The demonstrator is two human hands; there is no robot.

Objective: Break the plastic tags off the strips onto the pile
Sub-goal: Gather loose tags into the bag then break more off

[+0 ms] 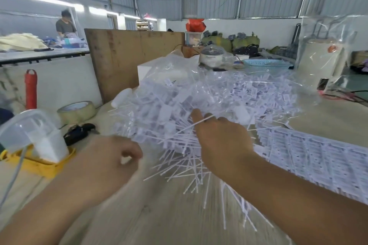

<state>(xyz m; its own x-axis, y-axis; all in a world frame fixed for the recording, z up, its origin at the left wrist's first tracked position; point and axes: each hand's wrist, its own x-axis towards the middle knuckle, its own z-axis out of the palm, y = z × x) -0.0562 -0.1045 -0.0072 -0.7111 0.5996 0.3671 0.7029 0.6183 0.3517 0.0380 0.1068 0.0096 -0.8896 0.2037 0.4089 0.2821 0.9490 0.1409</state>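
Nearest: L hand [111,157] over the table [139,215], fingers curled; motion blur, cannot tell if it holds anything. R hand [221,137] reaches into near edge of the pile [179,105] of loose tags, a thin white stem across its knuckles; index finger extended, rest hidden, grip unclear. Unbroken strips [318,157] lie just R of R arm, against the pile. Behind: tape roll [76,110], clear bags.

Assessment: between snaps. Next move likely needs a fresh strip from R stack, both hands on it.
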